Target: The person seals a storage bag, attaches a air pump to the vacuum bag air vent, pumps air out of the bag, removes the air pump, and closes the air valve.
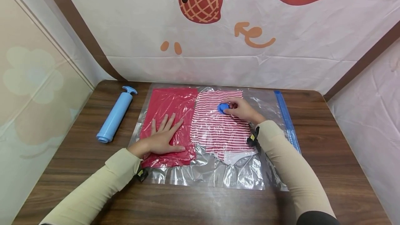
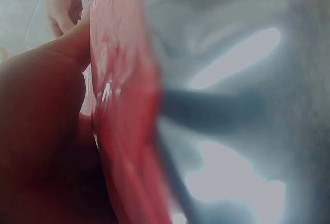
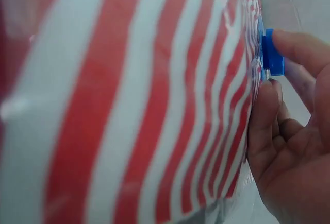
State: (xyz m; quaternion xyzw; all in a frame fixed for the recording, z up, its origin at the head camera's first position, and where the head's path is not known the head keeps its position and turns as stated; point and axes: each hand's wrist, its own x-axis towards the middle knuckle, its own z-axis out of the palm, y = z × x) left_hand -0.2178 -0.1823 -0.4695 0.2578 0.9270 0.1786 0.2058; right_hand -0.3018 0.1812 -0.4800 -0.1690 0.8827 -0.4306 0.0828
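A clear vacuum storage bag (image 1: 218, 174) lies flat on the table with two folded garments inside. On its left is a plain red garment (image 1: 175, 103); beside it sits a red-and-white striped one (image 1: 215, 131). My left hand (image 1: 162, 141) rests with fingers spread on the plastic over the red garment. With thumb and fingers my right hand (image 1: 240, 109) pinches the blue valve cap (image 1: 223, 108) on the bag, above the striped garment. The right wrist view shows the blue cap (image 3: 274, 54) between thumb and fingers, close against the plastic.
A light blue hand pump (image 1: 115, 115) lies on the wooden table (image 1: 200, 207) left of the bag. The bag's blue zip strip (image 1: 286, 121) runs along its right edge. A printed cloth (image 1: 200, 65) hangs behind the table, with more cloth at both sides.
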